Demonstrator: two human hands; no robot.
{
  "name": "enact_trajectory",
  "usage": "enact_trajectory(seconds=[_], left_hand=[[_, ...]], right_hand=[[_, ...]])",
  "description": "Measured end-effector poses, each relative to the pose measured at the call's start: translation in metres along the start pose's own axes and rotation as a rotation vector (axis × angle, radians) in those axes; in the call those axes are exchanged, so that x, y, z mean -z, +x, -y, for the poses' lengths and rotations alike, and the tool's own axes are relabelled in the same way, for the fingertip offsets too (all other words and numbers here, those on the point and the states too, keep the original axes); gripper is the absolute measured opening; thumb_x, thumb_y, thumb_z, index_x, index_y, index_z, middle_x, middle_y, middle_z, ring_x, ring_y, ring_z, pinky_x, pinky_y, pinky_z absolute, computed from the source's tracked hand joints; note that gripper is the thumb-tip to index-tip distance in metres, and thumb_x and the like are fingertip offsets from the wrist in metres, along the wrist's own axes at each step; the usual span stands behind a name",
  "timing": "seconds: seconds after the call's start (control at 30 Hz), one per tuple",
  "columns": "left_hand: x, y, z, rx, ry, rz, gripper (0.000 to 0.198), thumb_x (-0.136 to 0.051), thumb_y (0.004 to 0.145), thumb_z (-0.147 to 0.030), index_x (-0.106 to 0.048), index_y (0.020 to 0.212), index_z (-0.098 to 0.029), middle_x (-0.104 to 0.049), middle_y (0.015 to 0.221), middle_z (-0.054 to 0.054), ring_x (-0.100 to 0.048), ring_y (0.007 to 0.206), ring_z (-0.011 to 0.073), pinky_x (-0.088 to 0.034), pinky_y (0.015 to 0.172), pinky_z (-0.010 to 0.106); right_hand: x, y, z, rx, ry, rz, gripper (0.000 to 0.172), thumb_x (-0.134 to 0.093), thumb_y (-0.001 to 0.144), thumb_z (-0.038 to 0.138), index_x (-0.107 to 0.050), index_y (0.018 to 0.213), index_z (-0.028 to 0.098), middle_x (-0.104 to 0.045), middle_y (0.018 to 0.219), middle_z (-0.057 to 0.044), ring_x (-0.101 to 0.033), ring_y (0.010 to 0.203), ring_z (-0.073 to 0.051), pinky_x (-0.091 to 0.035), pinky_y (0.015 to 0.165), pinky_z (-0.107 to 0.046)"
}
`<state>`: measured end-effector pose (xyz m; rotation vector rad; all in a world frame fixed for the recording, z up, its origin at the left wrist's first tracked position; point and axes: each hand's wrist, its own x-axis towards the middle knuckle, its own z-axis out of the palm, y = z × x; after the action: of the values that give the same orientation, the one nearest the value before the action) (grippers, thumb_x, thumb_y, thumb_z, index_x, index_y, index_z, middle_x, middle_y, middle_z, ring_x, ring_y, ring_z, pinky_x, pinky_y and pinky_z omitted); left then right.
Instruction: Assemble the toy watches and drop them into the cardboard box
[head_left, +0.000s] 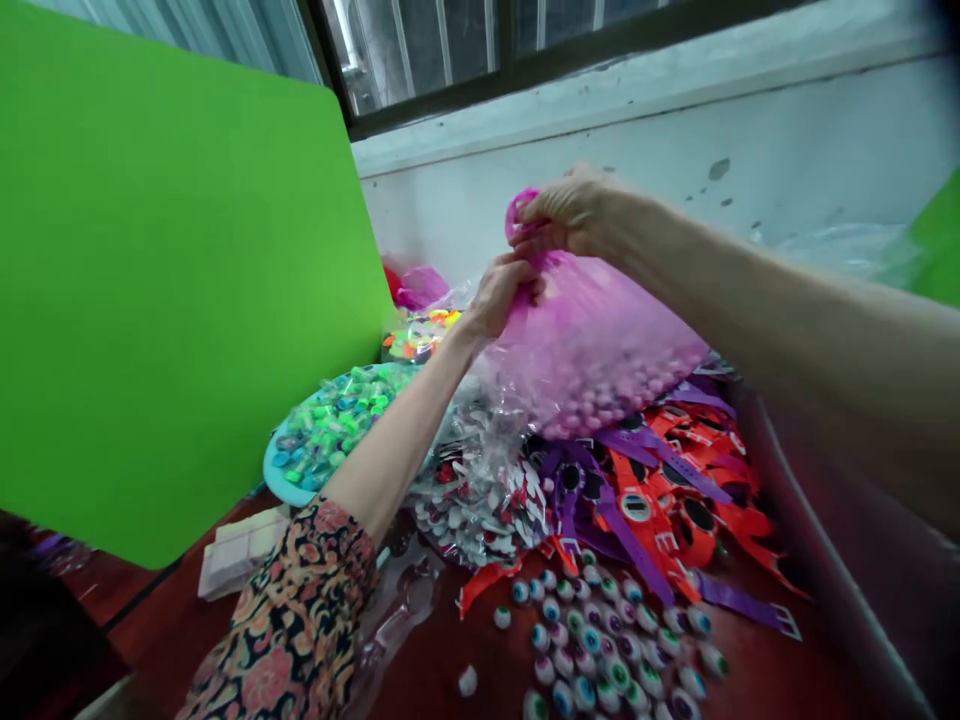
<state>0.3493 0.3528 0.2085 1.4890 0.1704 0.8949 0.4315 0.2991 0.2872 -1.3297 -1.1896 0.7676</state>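
A translucent pink plastic bag (592, 330) filled with small round balls hangs and rests above the heap of toys. My left hand (501, 295) grips the gathered neck of the bag. Just above it, my right hand (566, 212) is closed on the bag's twisted pink top, which forms a loop. Below the bag lie purple and orange toy watches (660, 480). Loose eyeball toys (600, 640) are spread on the dark red tabletop (427, 670) in front. Beside the watches sits a clear bag of white and red flat pieces (480, 490).
On the left, a light-blue basin (281, 485) holds green and blue small toys. A large green panel (172, 280) stands behind it. White blocks (244, 550) lie near my left sleeve. A grey raised edge (817, 540) runs along the right. The wall (675, 150) and window are behind.
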Motion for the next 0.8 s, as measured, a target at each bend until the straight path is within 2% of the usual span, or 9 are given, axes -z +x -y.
enact_trajectory(seconds=[0.07, 0.13, 0.23, 0.3, 0.43, 0.5, 0.53, 0.63, 0.8], left_hand=[[0.003, -0.007, -0.004, 0.01, 0.002, 0.052, 0.031, -0.039, 0.076, 0.004, -0.052, 0.058, -0.017, -0.045, 0.046, -0.004, -0.039, 0.044, 0.0085, -0.033, 0.046, 0.024], [0.004, -0.009, -0.005, -0.005, 0.01, 0.064, 0.022, -0.049, 0.079, -0.003, -0.056, 0.065, -0.018, -0.047, 0.05, -0.004, -0.037, 0.044, 0.0076, -0.031, 0.045, 0.024], [0.001, -0.005, 0.0, -0.056, 0.066, -0.012, 0.013, -0.063, 0.08, -0.016, -0.058, 0.069, -0.02, -0.044, 0.049, -0.007, -0.034, 0.043, 0.0062, -0.027, 0.044, 0.022], [0.001, -0.001, 0.005, -0.06, 0.147, -0.068, 0.018, -0.063, 0.083, -0.029, -0.06, 0.069, -0.02, -0.042, 0.048, -0.007, -0.033, 0.042, 0.006, -0.027, 0.044, 0.023], [0.006, 0.002, 0.006, -0.004, 0.152, -0.028, 0.043, -0.05, 0.087, -0.054, -0.061, 0.064, -0.02, -0.034, 0.04, -0.007, -0.025, 0.039, 0.0063, -0.024, 0.042, 0.025], [0.009, 0.002, 0.003, 0.059, 0.12, -0.021, 0.049, -0.045, 0.088, -0.057, -0.053, 0.054, -0.022, -0.031, 0.035, -0.006, -0.021, 0.037, 0.0069, -0.021, 0.041, 0.028], [0.01, 0.002, 0.0, 0.093, 0.118, -0.023, 0.051, -0.043, 0.09, -0.056, -0.048, 0.051, -0.023, -0.033, 0.034, -0.005, -0.022, 0.036, 0.0071, -0.02, 0.041, 0.029], [0.009, 0.002, -0.006, 0.162, 0.13, 0.001, 0.051, -0.039, 0.094, -0.05, -0.042, 0.05, -0.023, -0.039, 0.033, -0.003, -0.024, 0.035, 0.0074, -0.023, 0.043, 0.03], [0.008, 0.0, -0.013, 0.21, 0.145, 0.055, 0.048, -0.037, 0.094, -0.05, -0.046, 0.055, -0.024, -0.037, 0.03, -0.003, -0.023, 0.036, 0.007, -0.029, 0.048, 0.029]], right_hand=[[-0.002, 0.001, -0.007, 0.009, -0.023, -0.017, 0.024, -0.053, 0.086, 0.003, -0.053, 0.065, 0.014, -0.053, 0.056, 0.004, -0.054, 0.055, -0.008, -0.051, 0.056, -0.02], [-0.002, -0.004, -0.007, 0.034, -0.065, 0.036, 0.03, -0.053, 0.078, -0.003, -0.051, 0.056, 0.016, -0.053, 0.048, 0.004, -0.053, 0.054, -0.008, -0.05, 0.055, -0.019], [0.001, -0.015, 0.005, 0.093, -0.191, 0.22, 0.023, -0.062, 0.069, -0.001, -0.059, 0.054, 0.016, -0.059, 0.049, 0.002, -0.053, 0.053, -0.01, -0.046, 0.048, -0.019], [0.007, -0.018, 0.015, 0.126, -0.265, 0.301, 0.019, -0.066, 0.064, -0.002, -0.064, 0.059, 0.016, -0.063, 0.055, 0.001, -0.054, 0.056, -0.01, -0.044, 0.048, -0.018], [0.033, -0.014, 0.014, 0.132, -0.527, 0.135, 0.024, -0.075, 0.064, 0.003, -0.071, 0.081, 0.02, -0.068, 0.074, 0.002, -0.055, 0.067, -0.008, -0.037, 0.052, -0.015], [0.045, -0.012, 0.002, 0.089, -0.602, 0.081, 0.01, -0.073, 0.072, 0.01, -0.071, 0.079, 0.016, -0.066, 0.071, -0.001, -0.053, 0.064, -0.009, -0.036, 0.05, -0.018], [0.048, -0.013, -0.005, 0.075, -0.589, 0.091, 0.003, -0.068, 0.077, 0.011, -0.069, 0.075, 0.013, -0.064, 0.067, -0.001, -0.052, 0.061, -0.009, -0.037, 0.05, -0.019], [0.05, -0.016, -0.022, 0.076, -0.519, 0.132, 0.019, -0.058, 0.085, 0.011, -0.064, 0.067, 0.012, -0.058, 0.061, 0.001, -0.05, 0.054, -0.008, -0.041, 0.052, -0.021], [0.043, -0.02, -0.03, 0.041, -0.411, 0.141, 0.021, -0.066, 0.083, 0.026, -0.063, 0.067, 0.013, -0.061, 0.063, -0.001, -0.051, 0.051, -0.008, -0.038, 0.044, -0.019]])
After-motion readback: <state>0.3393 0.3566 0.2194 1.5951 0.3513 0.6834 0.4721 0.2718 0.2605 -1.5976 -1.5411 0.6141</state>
